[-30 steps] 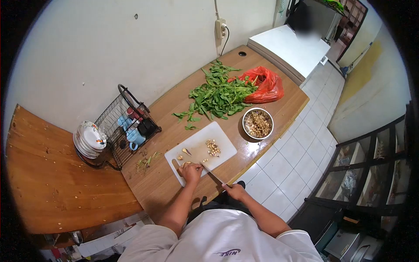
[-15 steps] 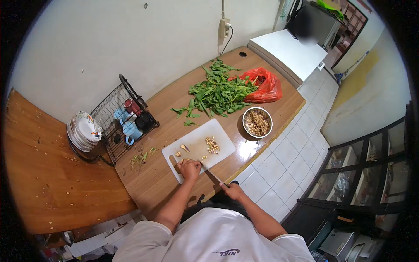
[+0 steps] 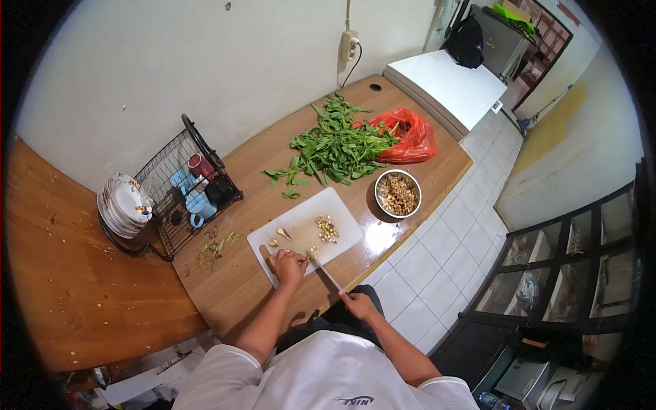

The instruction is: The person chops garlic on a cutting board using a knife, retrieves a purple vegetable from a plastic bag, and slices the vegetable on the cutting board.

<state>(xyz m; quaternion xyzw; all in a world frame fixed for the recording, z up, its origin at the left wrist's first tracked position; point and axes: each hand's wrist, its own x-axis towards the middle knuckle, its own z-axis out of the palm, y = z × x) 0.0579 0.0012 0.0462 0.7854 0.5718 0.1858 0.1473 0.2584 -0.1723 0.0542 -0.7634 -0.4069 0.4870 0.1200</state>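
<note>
My right hand (image 3: 360,305) is closed round the handle of a knife (image 3: 326,274) at the front edge of the table. Its blade slants up and left over a white cutting board (image 3: 348,240), with the tip beside my left fingertips. My left hand (image 3: 288,267) rests on the board's near edge, fingers bunched together, and whatever they pinch is too small and covered to make out. Chopped pale pieces (image 3: 327,230) lie in a small pile beyond the blade. A brownish elongated piece (image 3: 283,234) and a rounder one (image 3: 273,242) lie above my left hand.
A metal bowl (image 3: 378,194) of chopped brown bits stands right of the board. Leafy greens (image 3: 342,145) and a red plastic bag (image 3: 420,142) lie behind. At left are a wire dish rack (image 3: 217,160) with cups, stacked plates (image 3: 128,201) and plant scraps (image 3: 213,253).
The view has shifted slightly. The knife's tip has moved a little away from my left fingers, and a few small pieces now lie by the blade. Both hands keep their grip.
</note>
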